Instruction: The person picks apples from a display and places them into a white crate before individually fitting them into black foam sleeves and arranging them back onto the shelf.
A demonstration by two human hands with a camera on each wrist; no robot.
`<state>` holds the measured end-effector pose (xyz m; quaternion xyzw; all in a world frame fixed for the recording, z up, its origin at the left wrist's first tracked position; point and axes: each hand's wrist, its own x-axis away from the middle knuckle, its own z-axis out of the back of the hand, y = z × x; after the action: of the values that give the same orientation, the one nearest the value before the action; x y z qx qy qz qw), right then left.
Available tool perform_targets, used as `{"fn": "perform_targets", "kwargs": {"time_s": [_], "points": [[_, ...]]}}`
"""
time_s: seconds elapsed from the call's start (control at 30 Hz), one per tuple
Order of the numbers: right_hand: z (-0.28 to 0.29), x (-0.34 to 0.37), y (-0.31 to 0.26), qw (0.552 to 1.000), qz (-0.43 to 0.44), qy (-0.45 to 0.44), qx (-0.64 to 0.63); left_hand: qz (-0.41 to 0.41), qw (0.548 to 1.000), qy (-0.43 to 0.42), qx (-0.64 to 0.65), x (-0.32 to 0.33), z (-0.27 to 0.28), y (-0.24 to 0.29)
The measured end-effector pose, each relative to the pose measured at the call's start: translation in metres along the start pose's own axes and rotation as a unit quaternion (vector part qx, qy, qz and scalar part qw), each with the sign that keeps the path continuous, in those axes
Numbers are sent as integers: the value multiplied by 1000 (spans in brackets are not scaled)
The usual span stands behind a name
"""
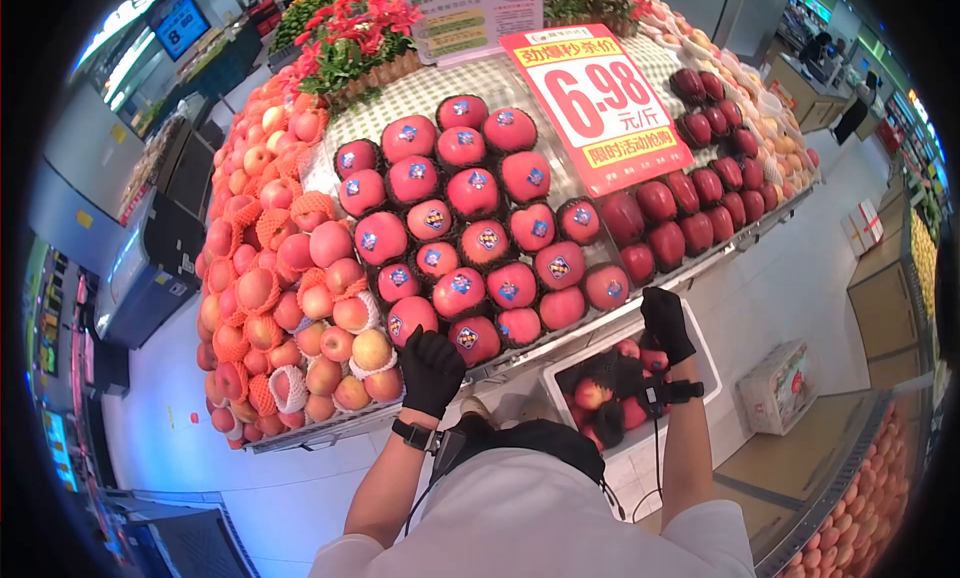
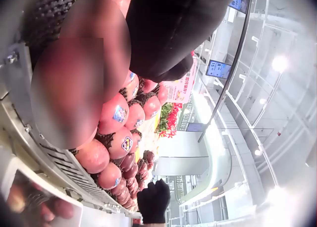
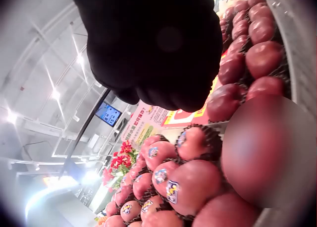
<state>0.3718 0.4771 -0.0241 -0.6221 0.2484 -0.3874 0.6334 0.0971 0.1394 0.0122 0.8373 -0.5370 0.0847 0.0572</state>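
My left hand (image 1: 432,370), in a black glove, is at the front edge of the display, beside the front row of stickered red apples (image 1: 461,293). Its fingers are curled and nothing shows in them. My right hand (image 1: 667,325), also gloved, is over the far rim of a white foam box (image 1: 556,396) near the dark red apples (image 1: 668,244). In the right wrist view its curled fingers (image 3: 168,96) hold nothing visible. Inside the box lie loose apples (image 1: 634,412) and black netting. Many stickered apples sit in dark net sleeves.
Apples in pink foam nets (image 1: 258,290) are heaped on the left. A red price sign (image 1: 600,108) stands between the two apple groups, with red flowers (image 1: 375,28) behind. A metal rail (image 1: 545,346) edges the display. A printed carton (image 1: 779,386) is on the floor at right.
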Motion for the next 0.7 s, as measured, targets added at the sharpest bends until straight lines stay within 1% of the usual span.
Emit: {"fn": "perform_targets", "kwargs": {"time_s": [0.03, 0.07, 0.1, 0.13, 0.17, 0.2, 0.23, 0.27, 0.33, 0.37, 0.43, 0.47, 0.5, 0.53, 0.57, 0.6, 0.7], "points": [[10, 12, 21, 986, 113, 3, 123, 7, 1000, -7, 8, -1, 1, -4], [23, 27, 43, 996, 34, 21, 82, 20, 1000, -14, 18, -1, 2, -7], [30, 49, 48, 997, -46, 42, 40, 19, 1000, -1, 14, -1, -4, -11], [42, 59, 83, 957, 106, 77, 259, 20, 1000, 15, 11, 0, -13, -17], [54, 69, 119, 846, 242, 100, 464, 23, 999, 34, 8, 2, -17, -22], [67, 83, 147, 811, 202, 84, 542, 35, 999, 18, 14, 0, -16, -24], [76, 101, 160, 832, 164, 54, 527, 42, 999, 8, -1, 0, -20, -28], [83, 112, 172, 919, 7, 36, 392, 50, 998, 13, -18, -1, -17, -28], [91, 136, 192, 959, -49, 19, 277, 59, 996, 32, -50, -1, -12, -29], [92, 145, 200, 946, 50, 19, 320, 60, 995, 44, -64, -2, -9, -30], [83, 161, 203, 960, 53, 59, 269, 61, 993, 66, -78, -5, -6, -33], [77, 165, 204, 979, -42, 100, 172, 61, 992, 76, -76, -7, -5, -35], [73, 170, 205, 979, -134, 138, 70, 60, 992, 86, -75, -8, -4, -35], [76, 170, 219, 977, -144, 119, 99, 72, 994, 61, -54, -9, -3, -36], [79, 169, 233, 975, -152, 100, 127, 75, 994, 59, -55, -10, -4, -36], [77, 167, 232, 972, -170, 83, 142, 78, 994, 57, -56, -12, -7, -38], [64, 168, 228, 971, -214, 82, 70, 77, 994, 54, -59, -13, -16, -41]]}}
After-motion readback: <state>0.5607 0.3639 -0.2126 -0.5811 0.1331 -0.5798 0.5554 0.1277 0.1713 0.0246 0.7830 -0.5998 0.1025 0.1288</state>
